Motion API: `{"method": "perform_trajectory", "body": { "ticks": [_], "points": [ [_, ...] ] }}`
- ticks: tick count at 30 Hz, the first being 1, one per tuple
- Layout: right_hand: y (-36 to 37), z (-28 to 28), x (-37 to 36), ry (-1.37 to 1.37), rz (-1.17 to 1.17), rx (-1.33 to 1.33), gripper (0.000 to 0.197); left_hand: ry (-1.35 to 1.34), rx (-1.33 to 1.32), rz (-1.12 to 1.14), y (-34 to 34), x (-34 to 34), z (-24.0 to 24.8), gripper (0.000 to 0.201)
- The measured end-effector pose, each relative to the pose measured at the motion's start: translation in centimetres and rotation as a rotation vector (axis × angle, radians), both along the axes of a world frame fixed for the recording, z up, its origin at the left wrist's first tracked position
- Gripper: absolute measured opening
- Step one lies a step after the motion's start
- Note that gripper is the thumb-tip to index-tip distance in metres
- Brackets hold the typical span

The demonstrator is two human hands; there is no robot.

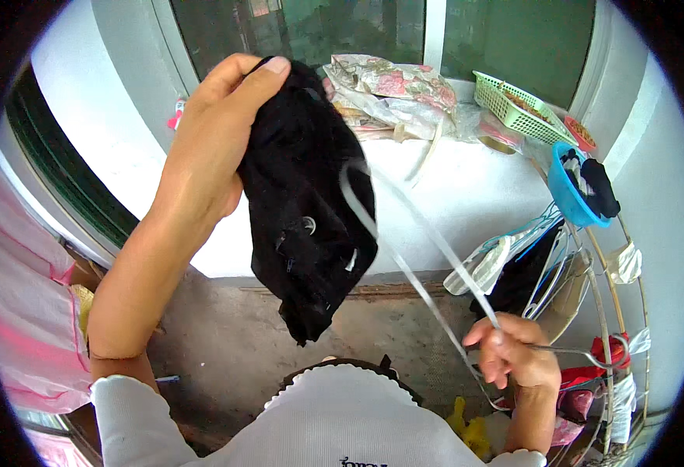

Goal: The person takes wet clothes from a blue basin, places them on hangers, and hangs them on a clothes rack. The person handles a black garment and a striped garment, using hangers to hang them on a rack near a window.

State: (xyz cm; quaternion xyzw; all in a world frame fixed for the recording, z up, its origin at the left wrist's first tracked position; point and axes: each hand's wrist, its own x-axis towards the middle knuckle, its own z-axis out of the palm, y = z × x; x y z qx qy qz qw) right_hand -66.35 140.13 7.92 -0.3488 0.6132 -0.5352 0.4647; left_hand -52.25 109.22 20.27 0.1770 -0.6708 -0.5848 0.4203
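Note:
A black garment (307, 187) hangs bunched from my left hand (221, 117), which pinches its top edge between thumb and fingers. A small ring-shaped detail and a pale tag show on the cloth. Lower on the right, my right hand (517, 350) is closed around the neck of a white clothes hanger (435, 233). The hanger's metal hook sticks out to the right of that hand. Its long loop reaches up and left, blurred, and the rounded end overlaps the garment's right side. Whether the loop touches the cloth I cannot tell.
On the white ledge lie a floral cloth (392, 82) and a green basket (521, 109). A blue basin (575, 187) with dark cloths sits on a rack at right, with several hangers (548, 265) below it. A pink curtain (31, 296) hangs at left.

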Motion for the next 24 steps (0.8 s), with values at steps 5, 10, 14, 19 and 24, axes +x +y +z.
{"method": "perform_trajectory", "body": {
  "ticks": [5, 10, 14, 19, 24],
  "points": [
    [-4.6, -2.9, 0.4, -0.062, 0.122, 0.184, 0.033, 0.001, -0.037, 0.131, 1.2, 1.9, 0.3, 0.014],
    [-11.5, -7.6, -0.3, -0.17, 0.169, 0.328, 0.026, 0.123, 0.003, 0.189, 1.0, 4.5, -1.8, 0.015],
    [-16.9, -8.8, -1.2, -0.397, 0.118, 0.294, 0.02, 0.035, -0.261, 0.442, 1.3, 8.8, -4.3, 0.016],
    [-23.0, -5.6, -1.0, -0.692, 0.187, 0.222, 0.013, -0.096, -0.6, 0.88, 3.5, 16.3, -8.7, 0.012],
    [-26.3, -2.3, 1.7, -0.75, 0.458, 0.119, 0.019, -0.169, -0.445, 1.159, 6.8, 24.9, -13.4, 0.011]
  ]
}}
